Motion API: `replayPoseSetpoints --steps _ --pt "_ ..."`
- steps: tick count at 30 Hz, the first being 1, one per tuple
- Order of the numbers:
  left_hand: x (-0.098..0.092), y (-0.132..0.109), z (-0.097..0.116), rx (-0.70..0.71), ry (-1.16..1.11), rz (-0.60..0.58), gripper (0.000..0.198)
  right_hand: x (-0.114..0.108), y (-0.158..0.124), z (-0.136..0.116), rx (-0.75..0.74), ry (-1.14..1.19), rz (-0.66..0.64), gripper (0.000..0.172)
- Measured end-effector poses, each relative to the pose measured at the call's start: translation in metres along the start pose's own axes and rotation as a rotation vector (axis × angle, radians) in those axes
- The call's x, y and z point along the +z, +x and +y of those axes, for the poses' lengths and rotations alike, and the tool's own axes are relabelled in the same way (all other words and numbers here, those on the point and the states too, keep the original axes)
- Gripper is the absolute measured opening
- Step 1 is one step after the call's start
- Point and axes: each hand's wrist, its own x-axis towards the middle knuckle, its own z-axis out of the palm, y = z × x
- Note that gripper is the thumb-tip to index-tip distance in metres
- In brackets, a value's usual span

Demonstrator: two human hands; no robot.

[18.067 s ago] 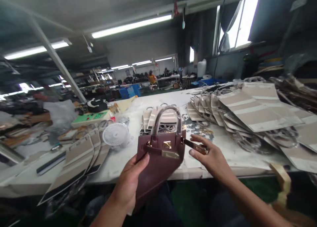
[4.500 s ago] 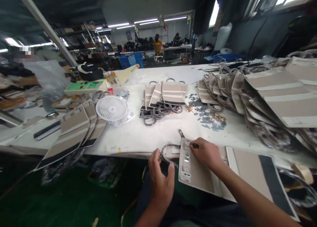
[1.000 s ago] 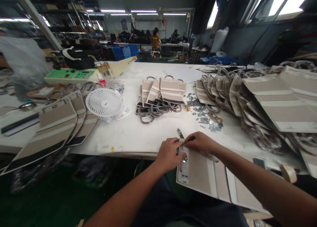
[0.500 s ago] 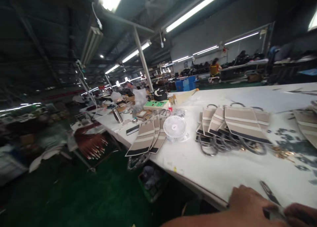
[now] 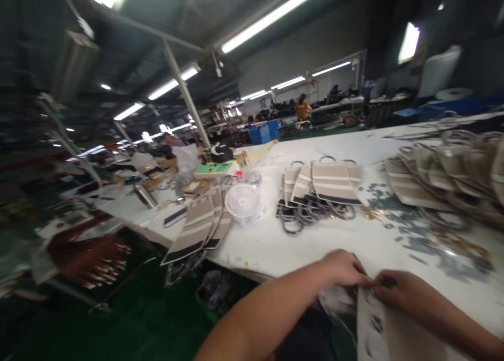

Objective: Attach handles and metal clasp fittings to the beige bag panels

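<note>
Left hand (image 5: 344,269) pinching a corner of the beige panel (image 5: 409,337) | right hand (image 5: 399,287) curled there, its hold too blurred for me to tell | panel at the table's (image 5: 275,253) near edge | grey metal pieces (image 5: 411,222) beyond

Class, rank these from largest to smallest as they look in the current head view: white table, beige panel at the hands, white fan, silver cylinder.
1. White table
2. Beige panel, cut off below and nearer the camera
3. White fan
4. Silver cylinder
</note>
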Motion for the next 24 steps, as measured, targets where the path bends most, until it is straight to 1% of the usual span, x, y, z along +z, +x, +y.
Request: replayPoseSetpoints --steps 1,2,4,6,8,11,13,17,24 --pt "-0.003 0.001 0.002 0.013 -0.017 -0.003 0.023 -0.009 -0.004 -0.008 0.016 0.049 -0.072 0.024" --pt "-0.005 0.004 0.002 0.024 -0.039 -0.015 0.023 -0.017 -0.006 -0.014 0.019 0.055 -0.095 0.025" --pt "-0.005 0.016 -0.005 0.032 -0.095 -0.043 0.027 -0.028 -0.005 -0.023 0.075 0.043 -0.114 0.026" --pt "0.0 0.029 -0.014 0.045 -0.156 -0.061 0.028 -0.035 -0.001 -0.027 0.097 0.058 -0.111 0.024" --pt "0.006 0.037 -0.021 0.054 -0.206 -0.055 0.027 -0.038 -0.001 -0.029 0.139 0.055 -0.115 0.022" --pt "0.012 0.039 -0.025 0.06 -0.267 -0.038 0.023 -0.043 -0.005 -0.027 0.15 0.093 -0.131 0.021" --pt "0.013 0.039 -0.025 0.065 -0.298 -0.036 0.02 -0.047 -0.008 -0.025 0.159 0.155 -0.159 0.021" --pt "0.012 0.04 -0.026 0.085 -0.34 -0.035 0.016 -0.053 -0.008 -0.021 0.26 0.248 -0.22 0.023" --pt "0.012 0.043 -0.031 0.127 -0.389 -0.06 0.013 -0.048 -0.004 -0.018 0.371 0.477 -0.276 0.023"
